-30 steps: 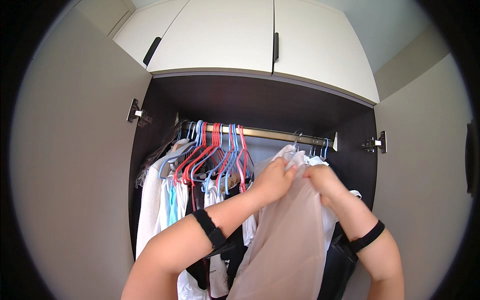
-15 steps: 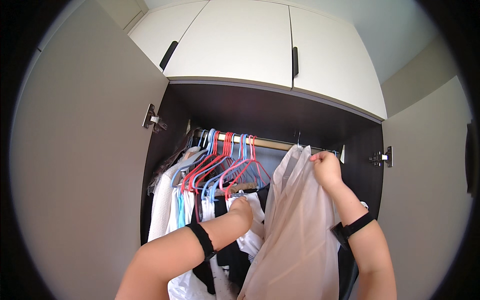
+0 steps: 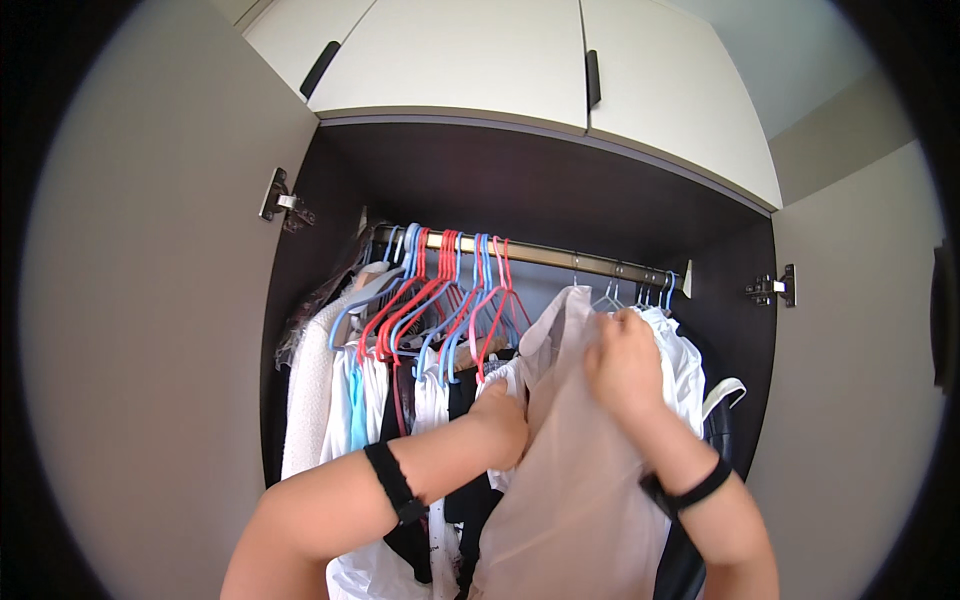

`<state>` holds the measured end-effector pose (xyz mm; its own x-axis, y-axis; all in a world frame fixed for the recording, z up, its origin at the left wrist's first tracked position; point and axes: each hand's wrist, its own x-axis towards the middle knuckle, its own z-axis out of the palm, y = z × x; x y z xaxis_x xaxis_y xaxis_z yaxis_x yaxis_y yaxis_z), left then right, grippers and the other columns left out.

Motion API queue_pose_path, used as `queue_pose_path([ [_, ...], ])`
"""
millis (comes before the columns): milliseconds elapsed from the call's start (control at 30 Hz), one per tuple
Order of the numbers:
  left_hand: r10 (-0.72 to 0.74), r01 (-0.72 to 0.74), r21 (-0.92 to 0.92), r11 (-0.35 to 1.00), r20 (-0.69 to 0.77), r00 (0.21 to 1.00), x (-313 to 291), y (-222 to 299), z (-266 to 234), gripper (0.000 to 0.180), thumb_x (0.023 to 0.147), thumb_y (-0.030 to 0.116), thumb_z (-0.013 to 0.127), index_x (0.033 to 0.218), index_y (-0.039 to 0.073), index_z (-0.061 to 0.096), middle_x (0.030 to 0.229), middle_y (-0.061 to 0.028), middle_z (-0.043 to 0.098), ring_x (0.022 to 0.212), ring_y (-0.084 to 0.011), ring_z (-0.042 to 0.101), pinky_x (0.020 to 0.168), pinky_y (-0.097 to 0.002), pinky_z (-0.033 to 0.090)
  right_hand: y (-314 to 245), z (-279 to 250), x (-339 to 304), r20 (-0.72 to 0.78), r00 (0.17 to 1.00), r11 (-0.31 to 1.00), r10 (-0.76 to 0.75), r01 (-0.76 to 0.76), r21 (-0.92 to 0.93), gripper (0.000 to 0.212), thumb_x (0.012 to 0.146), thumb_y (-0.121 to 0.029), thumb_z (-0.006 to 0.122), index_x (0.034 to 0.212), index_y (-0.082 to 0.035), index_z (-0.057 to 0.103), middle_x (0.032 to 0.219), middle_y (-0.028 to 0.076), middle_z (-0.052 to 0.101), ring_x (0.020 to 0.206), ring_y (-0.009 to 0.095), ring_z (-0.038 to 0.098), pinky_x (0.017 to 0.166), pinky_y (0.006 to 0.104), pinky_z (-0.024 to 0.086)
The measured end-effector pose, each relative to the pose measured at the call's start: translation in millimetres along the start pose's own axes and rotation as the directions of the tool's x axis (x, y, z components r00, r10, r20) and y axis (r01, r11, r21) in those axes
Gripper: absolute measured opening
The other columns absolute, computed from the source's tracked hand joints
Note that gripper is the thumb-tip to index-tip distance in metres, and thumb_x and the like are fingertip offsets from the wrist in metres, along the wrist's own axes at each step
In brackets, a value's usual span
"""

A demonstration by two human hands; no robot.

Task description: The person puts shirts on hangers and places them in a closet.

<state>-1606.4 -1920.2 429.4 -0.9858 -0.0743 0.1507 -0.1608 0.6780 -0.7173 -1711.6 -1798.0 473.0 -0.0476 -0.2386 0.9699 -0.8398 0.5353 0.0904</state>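
Note:
A sheer beige shirt [image 3: 575, 480] hangs from a thin metal hook on the wardrobe rail [image 3: 550, 256]. My right hand [image 3: 627, 365] is at its upper right, fingers curled on the cloth near the collar and slightly blurred. Against the shirt's left edge is my left hand [image 3: 500, 425], close to a white garment; its fingertips are hidden. Left of it, red hangers [image 3: 445, 285] and blue hangers [image 3: 365, 300] crowd the rail, with white, black and light blue clothes below. White clothes [image 3: 682, 360] hang to the shirt's right.
The left door [image 3: 150, 320] and right door [image 3: 850, 400] of the wardrobe stand wide on metal hinges. Above are white cupboard doors [image 3: 470, 60] with black handles. A dark, shiny garment [image 3: 718, 425] hangs by the right wall; a white textured jacket [image 3: 310, 390] hangs far left.
My right hand has moved left and down along the shirt's top, drawing the cloth left. White clothes and hangers behind it now show on the right. My left hand has shifted slightly toward the shirt.

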Motion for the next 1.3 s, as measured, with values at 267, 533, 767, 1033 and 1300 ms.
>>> queue_pose_path([
  [267, 0.117, -0.138, 0.107, 0.985, 0.184, 0.976, -17, 29, 20, 0.053, 0.073, 0.047, 0.060, 0.115, 0.016, 0.058, 0.119, -0.0036, 0.054, 0.118, -0.0222, 0.042, 0.105, -0.0573, 0.006, 6, 43, -156, 0.780, 0.568, 0.798, -0.262, 0.582, -0.156, 0.076, 0.074, -0.057, 0.052, 0.133, -0.012, 0.039, 0.142, 0.011, 0.028, 0.135, 0.032, 0.014, 0.102, 0.0635, -0.001],
  [533, 0.047, -0.073, 0.132, 0.988, 0.190, 0.981, -30, 27, 30, 0.028, 0.077, 0.029, 0.057, 0.099, 0.014, 0.066, 0.108, -0.0011, 0.056, 0.115, -0.0199, 0.043, 0.106, -0.0567, 0.005, 103, 176, -172, 0.844, 0.536, 0.622, 0.028, 0.652, -0.434, 0.081, 0.068, -0.060, 0.056, 0.132, -0.012, 0.041, 0.140, 0.013, 0.033, 0.134, 0.034, 0.014, 0.105, 0.0586, -0.003],
  [767, 0.196, -0.179, 0.096, 0.979, -0.210, 0.958, -35, 29, 58, 0.037, 0.067, 0.034, 0.064, 0.098, 0.014, 0.065, 0.096, -0.0022, 0.057, 0.105, -0.0199, 0.048, 0.106, -0.0576, 0.008, -4, 123, -200, 0.970, 0.043, 0.855, -0.240, 0.482, 0.190, 0.066, 0.066, -0.055, 0.061, 0.115, -0.011, 0.058, 0.123, 0.014, 0.050, 0.119, 0.033, 0.039, 0.100, 0.0547, 0.022],
  [1033, 0.194, -0.274, -0.120, 0.954, -0.453, 0.870, -29, 29, 56, 0.031, 0.067, 0.030, 0.066, 0.094, 0.015, 0.064, 0.100, -0.0054, 0.055, 0.109, -0.0219, 0.047, 0.104, -0.0604, 0.010, 1, 56, -148, 0.514, 0.787, 0.918, -0.340, 0.396, 0.002, 0.017, 0.065, -0.019, 0.062, 0.078, -0.009, 0.065, 0.083, 0.005, 0.062, 0.094, 0.024, 0.055, 0.088, 0.0389, 0.040],
  [1300, -0.451, 0.100, -0.448, 0.888, -0.893, 0.000, -66, -24, -19, 0.040, 0.069, 0.028, 0.065, 0.102, 0.006, 0.059, 0.105, -0.0152, 0.053, 0.103, -0.0310, 0.051, 0.093, -0.0487, 0.035, -7, -29, -127, -0.055, 0.991, 0.992, -0.123, 0.123, -0.018, 0.027, 0.062, -0.016, 0.065, 0.089, -0.010, 0.062, 0.110, 0.009, 0.051, 0.106, 0.027, 0.045, 0.101, 0.0494, 0.024],
])
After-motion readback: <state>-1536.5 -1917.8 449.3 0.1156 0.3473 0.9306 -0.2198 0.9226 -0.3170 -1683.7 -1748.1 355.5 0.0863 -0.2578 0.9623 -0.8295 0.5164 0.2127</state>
